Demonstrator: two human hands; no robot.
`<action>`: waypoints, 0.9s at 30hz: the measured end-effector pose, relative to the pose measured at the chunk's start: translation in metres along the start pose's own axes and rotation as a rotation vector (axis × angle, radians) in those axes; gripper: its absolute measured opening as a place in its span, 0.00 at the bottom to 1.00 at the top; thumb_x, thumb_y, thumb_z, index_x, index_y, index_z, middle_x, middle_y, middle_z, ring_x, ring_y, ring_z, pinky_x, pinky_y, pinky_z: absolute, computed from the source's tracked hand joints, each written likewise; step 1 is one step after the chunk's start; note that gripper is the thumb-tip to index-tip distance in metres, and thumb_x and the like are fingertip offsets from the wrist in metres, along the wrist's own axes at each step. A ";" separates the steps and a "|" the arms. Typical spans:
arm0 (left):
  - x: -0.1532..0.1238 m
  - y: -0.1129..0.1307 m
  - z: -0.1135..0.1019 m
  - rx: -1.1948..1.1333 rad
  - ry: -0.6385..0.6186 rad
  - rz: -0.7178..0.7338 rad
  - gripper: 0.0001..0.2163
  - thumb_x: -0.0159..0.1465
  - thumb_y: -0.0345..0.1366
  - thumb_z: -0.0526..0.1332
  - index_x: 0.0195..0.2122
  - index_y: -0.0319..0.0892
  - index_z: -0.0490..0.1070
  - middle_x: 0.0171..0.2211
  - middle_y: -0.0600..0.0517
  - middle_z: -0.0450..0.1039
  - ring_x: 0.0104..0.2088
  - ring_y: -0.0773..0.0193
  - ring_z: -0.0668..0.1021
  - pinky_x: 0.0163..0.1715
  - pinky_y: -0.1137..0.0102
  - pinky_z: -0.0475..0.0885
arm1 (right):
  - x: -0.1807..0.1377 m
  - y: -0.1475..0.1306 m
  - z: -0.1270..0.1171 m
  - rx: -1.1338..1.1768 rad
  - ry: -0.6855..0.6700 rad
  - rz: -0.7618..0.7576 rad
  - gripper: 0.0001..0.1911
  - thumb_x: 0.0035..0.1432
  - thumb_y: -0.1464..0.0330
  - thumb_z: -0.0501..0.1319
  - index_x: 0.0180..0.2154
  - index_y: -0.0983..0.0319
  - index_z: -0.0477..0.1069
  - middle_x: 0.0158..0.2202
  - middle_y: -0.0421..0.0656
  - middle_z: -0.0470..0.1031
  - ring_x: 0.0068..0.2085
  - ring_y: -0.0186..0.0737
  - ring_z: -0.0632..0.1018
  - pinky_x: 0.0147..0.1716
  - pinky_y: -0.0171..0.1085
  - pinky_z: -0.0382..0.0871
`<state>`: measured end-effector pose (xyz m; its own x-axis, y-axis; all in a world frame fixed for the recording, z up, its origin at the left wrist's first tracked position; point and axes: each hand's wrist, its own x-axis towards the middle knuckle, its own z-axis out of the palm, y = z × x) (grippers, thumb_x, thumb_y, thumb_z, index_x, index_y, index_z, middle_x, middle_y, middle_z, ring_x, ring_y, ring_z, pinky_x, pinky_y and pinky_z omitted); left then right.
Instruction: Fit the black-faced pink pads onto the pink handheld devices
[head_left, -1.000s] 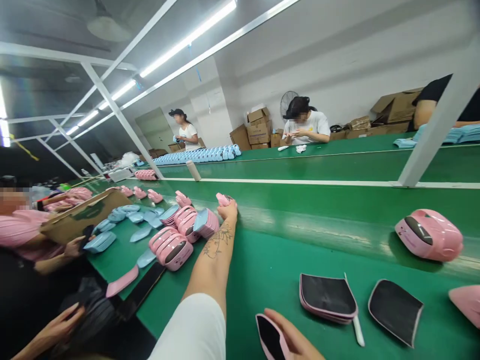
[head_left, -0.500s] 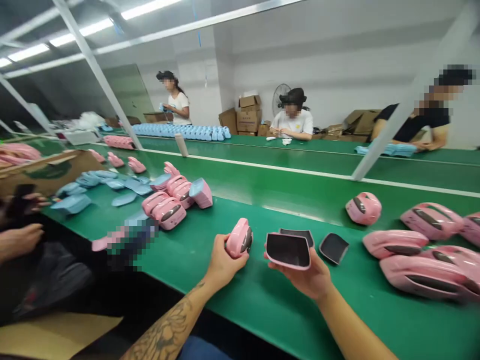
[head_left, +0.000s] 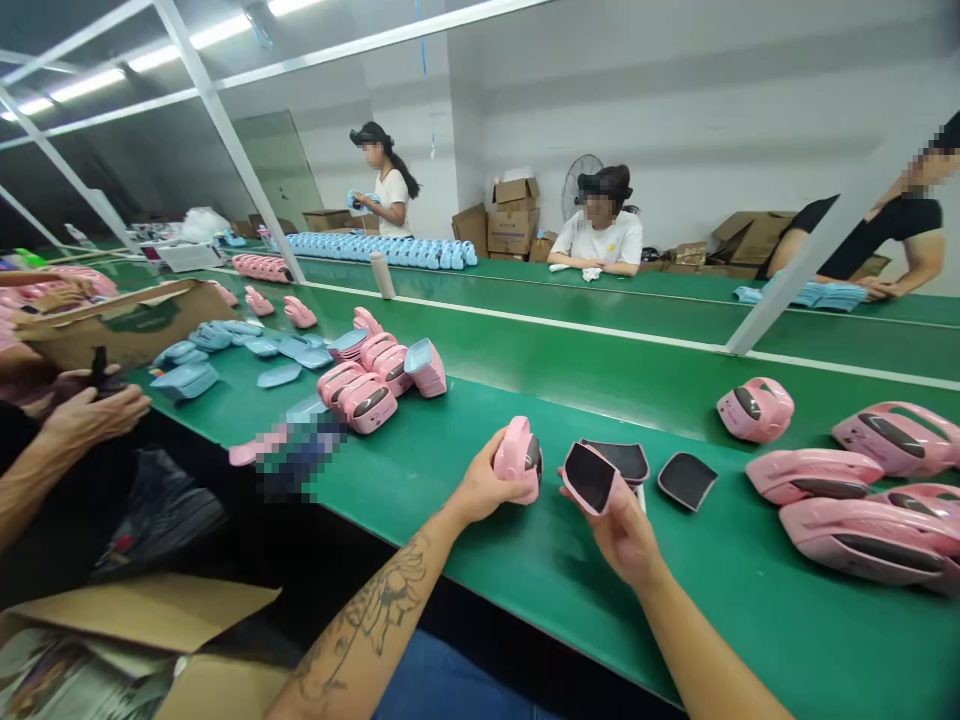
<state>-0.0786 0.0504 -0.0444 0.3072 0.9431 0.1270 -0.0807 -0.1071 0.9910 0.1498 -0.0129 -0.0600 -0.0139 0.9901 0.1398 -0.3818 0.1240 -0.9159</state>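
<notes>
My left hand is closed around a pink plastic housing with a loop handle and a dark window on its right side. In my right hand is a pink-rimmed panel, gripped by its lower edge, its black inner face tilted towards me. The panel and the housing are a small gap apart, both raised over the green table. Just behind my right hand lies another black-faced panel, partly hidden. A similar panel rests to its right.
Several pink housings lie at right. More housings and light blue panels fill the left side. A co-worker's hands hold a dark object. An open cardboard box stands below. A white post rises across the table.
The view has swung slightly left. My right hand has turned its panel, which now looks narrower and tilted. My left hand still holds the housing. The co-worker's hands at left have moved.
</notes>
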 end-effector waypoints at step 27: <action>-0.016 -0.010 0.044 -0.198 -0.015 0.178 0.40 0.61 0.52 0.72 0.70 0.44 0.61 0.65 0.40 0.70 0.64 0.42 0.74 0.67 0.52 0.66 | -0.003 -0.001 0.023 -0.807 0.100 -0.055 0.50 0.55 0.43 0.69 0.69 0.60 0.58 0.70 0.57 0.62 0.70 0.65 0.65 0.69 0.63 0.59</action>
<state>-0.0410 0.0227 -0.0548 0.2853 0.9099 0.3011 -0.3185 -0.2063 0.9252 0.1285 -0.0178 -0.0511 0.0822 0.9778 0.1930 0.4047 0.1442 -0.9030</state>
